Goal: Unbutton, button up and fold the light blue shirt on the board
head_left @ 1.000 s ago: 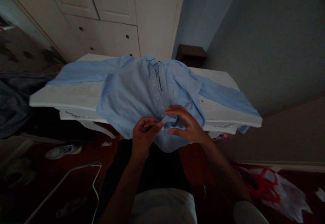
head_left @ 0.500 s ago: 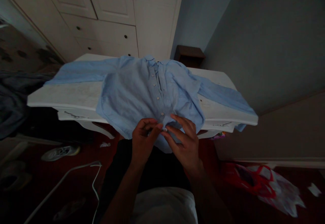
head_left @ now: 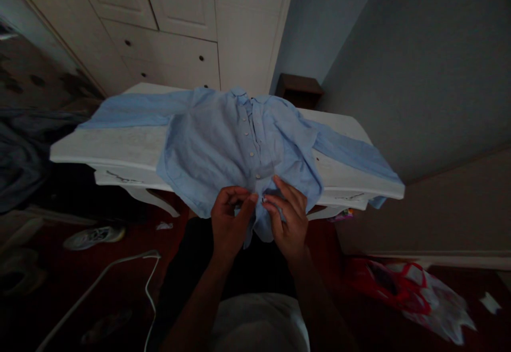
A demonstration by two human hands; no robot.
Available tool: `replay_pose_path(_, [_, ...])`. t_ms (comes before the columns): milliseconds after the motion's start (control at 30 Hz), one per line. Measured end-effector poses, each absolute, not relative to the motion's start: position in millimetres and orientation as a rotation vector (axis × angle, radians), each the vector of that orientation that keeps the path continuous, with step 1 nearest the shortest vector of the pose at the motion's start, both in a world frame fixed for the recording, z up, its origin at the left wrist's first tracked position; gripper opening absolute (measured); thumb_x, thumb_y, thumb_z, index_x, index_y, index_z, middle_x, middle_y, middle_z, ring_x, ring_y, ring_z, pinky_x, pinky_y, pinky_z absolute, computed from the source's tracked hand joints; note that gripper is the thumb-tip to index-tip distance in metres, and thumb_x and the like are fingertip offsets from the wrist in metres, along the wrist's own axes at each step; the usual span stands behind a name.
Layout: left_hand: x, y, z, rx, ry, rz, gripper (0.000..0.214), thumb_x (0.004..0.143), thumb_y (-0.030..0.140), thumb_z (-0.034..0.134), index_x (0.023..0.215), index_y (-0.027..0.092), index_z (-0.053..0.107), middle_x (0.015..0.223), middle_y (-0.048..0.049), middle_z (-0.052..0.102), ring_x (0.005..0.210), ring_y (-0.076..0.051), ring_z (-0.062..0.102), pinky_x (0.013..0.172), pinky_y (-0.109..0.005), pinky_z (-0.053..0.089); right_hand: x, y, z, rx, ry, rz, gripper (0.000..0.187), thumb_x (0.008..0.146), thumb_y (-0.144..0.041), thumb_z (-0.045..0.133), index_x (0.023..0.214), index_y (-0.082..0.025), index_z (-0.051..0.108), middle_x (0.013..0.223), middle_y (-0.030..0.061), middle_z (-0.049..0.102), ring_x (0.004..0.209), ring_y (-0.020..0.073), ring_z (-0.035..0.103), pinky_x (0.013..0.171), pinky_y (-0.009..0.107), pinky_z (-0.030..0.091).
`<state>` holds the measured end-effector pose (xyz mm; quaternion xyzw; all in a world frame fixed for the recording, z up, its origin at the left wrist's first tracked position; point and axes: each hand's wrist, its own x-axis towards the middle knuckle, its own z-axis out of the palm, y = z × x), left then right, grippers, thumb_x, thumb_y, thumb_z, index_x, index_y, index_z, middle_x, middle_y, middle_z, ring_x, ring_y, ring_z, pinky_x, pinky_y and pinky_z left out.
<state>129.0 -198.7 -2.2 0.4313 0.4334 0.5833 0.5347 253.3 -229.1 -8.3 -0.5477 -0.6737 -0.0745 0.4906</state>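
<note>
A light blue button-up shirt (head_left: 203,144) lies spread front side up on a white table (head_left: 107,144), its sleeves stretched out to both sides. Several white buttons run down its front, and the upper placket gapes a little. At the lower hem, my left hand (head_left: 231,219) pinches the shirt's front edge between thumb and index finger. Close beside it, my right hand (head_left: 289,221) grips the placket near a small button, thumb and index finger together and the other fingers bent above the cloth. The hem hangs over the table's near edge between my hands.
Behind the table stands a white wardrobe (head_left: 175,54) with dark knobs, and a small brown box-like piece (head_left: 299,90) by the wall. On the floor are a shoe (head_left: 93,237), a white cable (head_left: 99,283) and red-and-white plastic bags (head_left: 419,293). Dark clothes (head_left: 19,155) lie at left.
My fingers have shifted slightly at the button, and the right hand's fingers are drawn closer together. The hem now hangs straighter between my hands. The view has moved a little.
</note>
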Motion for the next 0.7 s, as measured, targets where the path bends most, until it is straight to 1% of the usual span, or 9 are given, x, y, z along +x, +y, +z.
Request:
replay_pose_path(100, [129,-199,-8,1.149,1.064,1.363,0.019,0.076,0.028,0.074,0.086,0.019,0.061,0.075,0.0021,0.066,0.07,-0.009,0.061,0.067,-0.02,0.048,251,-229,-19,-1.299,-1.531,-0.104,0.016,0.092,-0.019,0.055,0.101,-0.025,0.067,0.129,0.0061,0.062,0.119,0.0235,0.057,0.097,0.045,0.045])
replay_pose_path(200, [126,-199,-11,1.299,1.102,1.281,0.017,0.078,0.031,0.072,0.087,0.019,0.063,0.079,0.0004,0.068,0.073,-0.011,0.063,0.064,-0.02,0.049,250,-230,-27,-1.279,-1.474,-0.03,0.017,0.091,-0.018,0.056,0.101,-0.025,0.068,0.127,0.0067,0.063,0.118,0.024,0.057,0.097,0.047,0.047])
replay_pose_path(333, [123,-197,-13,1.477,1.152,1.247,0.02,0.081,0.031,0.069,0.097,0.021,0.065,0.085,-0.0011,0.071,0.078,-0.014,0.067,0.06,-0.02,0.051,252,-229,-31,-1.258,-1.483,0.006,0.019,0.089,-0.018,0.061,0.102,-0.027,0.07,0.127,0.0058,0.064,0.117,0.0241,0.058,0.098,0.048,0.047])
replay_pose_path(433, [121,-197,-16,1.625,1.129,1.219,0.021,0.083,0.027,0.067,0.103,0.022,0.065,0.094,-0.0019,0.072,0.082,-0.014,0.069,0.069,-0.024,0.055,256,-229,-32,-1.251,-1.483,0.001,0.022,0.088,-0.017,0.062,0.103,-0.029,0.071,0.127,0.0047,0.064,0.117,0.0241,0.058,0.098,0.048,0.048])
replay_pose_path(533, [119,-200,-20,1.712,1.097,1.221,0.021,0.083,0.027,0.067,0.104,0.023,0.066,0.097,-0.0024,0.072,0.086,-0.015,0.069,0.079,-0.028,0.055,260,-229,-34,-1.268,-1.487,0.001,0.022,0.088,-0.019,0.063,0.104,-0.031,0.072,0.127,0.0039,0.063,0.117,0.0241,0.057,0.098,0.049,0.048])
replay_pose_path(633, [118,-203,-24,1.681,1.068,1.219,0.022,0.083,0.026,0.066,0.105,0.022,0.066,0.097,-0.0032,0.073,0.085,-0.016,0.069,0.079,-0.028,0.056,268,-229,-35,-1.284,-1.544,0.004,0.019,0.087,-0.023,0.065,0.103,-0.031,0.072,0.129,0.004,0.062,0.118,0.0247,0.056,0.098,0.049,0.047])
replay_pose_path(700, [115,-205,-28,1.63,1.035,1.222,0.024,0.085,0.026,0.064,0.109,0.023,0.064,0.097,-0.0031,0.073,0.087,-0.015,0.069,0.08,-0.028,0.056,276,-230,-35,-1.286,-1.608,0.002,0.021,0.086,-0.027,0.067,0.106,-0.03,0.071,0.13,0.0055,0.061,0.119,0.0256,0.054,0.099,0.049,0.046])
